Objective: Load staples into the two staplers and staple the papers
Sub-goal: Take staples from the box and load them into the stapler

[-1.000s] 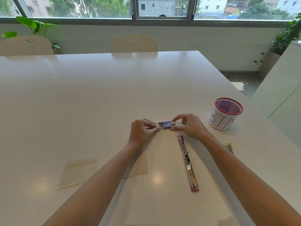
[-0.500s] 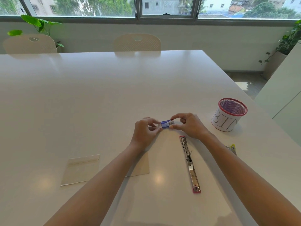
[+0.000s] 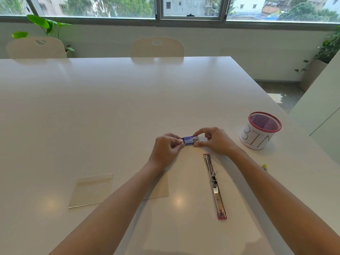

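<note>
Pinching the staple box (image 3: 189,140) from both ends: left hand (image 3: 166,149) and right hand (image 3: 214,140) each curl thumb and fingers round it, just above the table (image 3: 110,107), likely to slide it open. Opened stapler (image 3: 214,184) lies flat nearby, ready for loading; papers (image 3: 92,190) wait left.

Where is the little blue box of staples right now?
The little blue staple box is pinched between the left hand and right hand, mid-table, just beyond the opened stapler.

An office meeting room: long white table (image 3: 110,107), chairs (image 3: 157,47), wide windows (image 3: 189,6).
</note>
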The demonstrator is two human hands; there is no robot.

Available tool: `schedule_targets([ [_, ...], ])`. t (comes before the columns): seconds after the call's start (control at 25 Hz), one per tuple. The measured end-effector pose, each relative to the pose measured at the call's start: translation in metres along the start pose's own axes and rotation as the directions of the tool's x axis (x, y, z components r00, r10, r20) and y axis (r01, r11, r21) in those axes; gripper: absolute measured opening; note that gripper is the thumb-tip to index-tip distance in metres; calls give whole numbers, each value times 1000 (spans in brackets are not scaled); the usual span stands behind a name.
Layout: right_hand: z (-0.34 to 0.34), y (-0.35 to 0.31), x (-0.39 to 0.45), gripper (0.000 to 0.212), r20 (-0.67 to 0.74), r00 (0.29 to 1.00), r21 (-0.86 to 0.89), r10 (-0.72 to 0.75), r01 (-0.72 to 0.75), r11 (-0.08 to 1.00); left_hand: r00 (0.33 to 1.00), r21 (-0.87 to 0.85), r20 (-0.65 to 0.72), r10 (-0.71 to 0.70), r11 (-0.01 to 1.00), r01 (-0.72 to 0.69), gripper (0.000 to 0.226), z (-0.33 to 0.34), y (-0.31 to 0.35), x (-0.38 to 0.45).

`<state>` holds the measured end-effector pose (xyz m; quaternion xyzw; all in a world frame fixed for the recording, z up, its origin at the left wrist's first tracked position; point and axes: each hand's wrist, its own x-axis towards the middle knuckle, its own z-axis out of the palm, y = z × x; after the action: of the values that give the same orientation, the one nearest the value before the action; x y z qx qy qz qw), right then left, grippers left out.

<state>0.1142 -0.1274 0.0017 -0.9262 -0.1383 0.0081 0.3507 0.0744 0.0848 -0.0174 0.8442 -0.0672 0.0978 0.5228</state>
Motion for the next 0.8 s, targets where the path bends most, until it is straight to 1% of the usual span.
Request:
schedule_targets([
  [0.16, -1, 0, 4, 29, 21, 1000, 21, 17, -17, 1000, 998, 95, 0, 66, 993, -66, 20, 2, -6, 1],
  [0.28, 0, -1, 5, 30, 24, 999, 31, 28, -28, 999, 998, 141, 13, 65, 988, -66, 23, 3, -7, 1],
  [0.36, 2, -2, 5, 31, 13, 999, 44, 38, -38, 998, 999, 137, 5, 48, 989, -48, 24, 3, -7, 2],
  [0.48, 6, -6, 7, 31, 4, 999, 66, 41, -41, 997, 1000, 65, -9, -15, 998, 15, 23, 0, -5, 3],
  [0.68, 10, -12, 11, 26, 13, 1000, 91, 26, -27, 995, 989, -62, -62, -133, 990, 129, 25, -3, -1, 2],
  [0.72, 10, -13, 12, 26, 13, 1000, 93, 25, -26, 995, 984, -112, -61, -167, 981, 160, 27, -4, 2, 1],
  [0.8, 12, -15, 13, 27, 15, 1000, 88, 28, -29, 996, 969, -236, -15, -248, 942, 237, 40, -7, 5, 0],
])
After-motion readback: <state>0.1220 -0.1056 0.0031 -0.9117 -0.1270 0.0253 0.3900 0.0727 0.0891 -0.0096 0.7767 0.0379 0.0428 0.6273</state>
